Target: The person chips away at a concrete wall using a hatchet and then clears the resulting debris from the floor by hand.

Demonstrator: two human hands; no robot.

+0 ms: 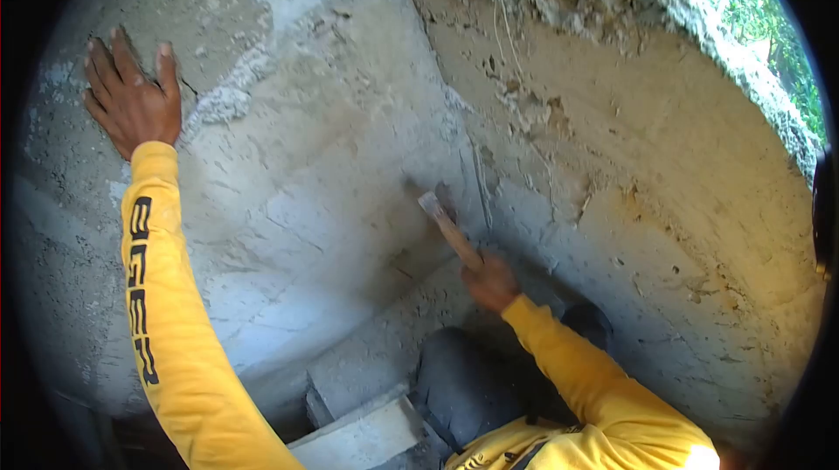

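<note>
Left hand (131, 99) flat on the wall (332, 120), right hand (491, 282) gripping the hammer (447, 227); a glancing hit could spit chips at me.

Head view — the worn camera is looking forward and down, facing a rough wall (350, 164) at close range where two faces are meeting; a dark round border is framing the wide-angle picture.
</note>
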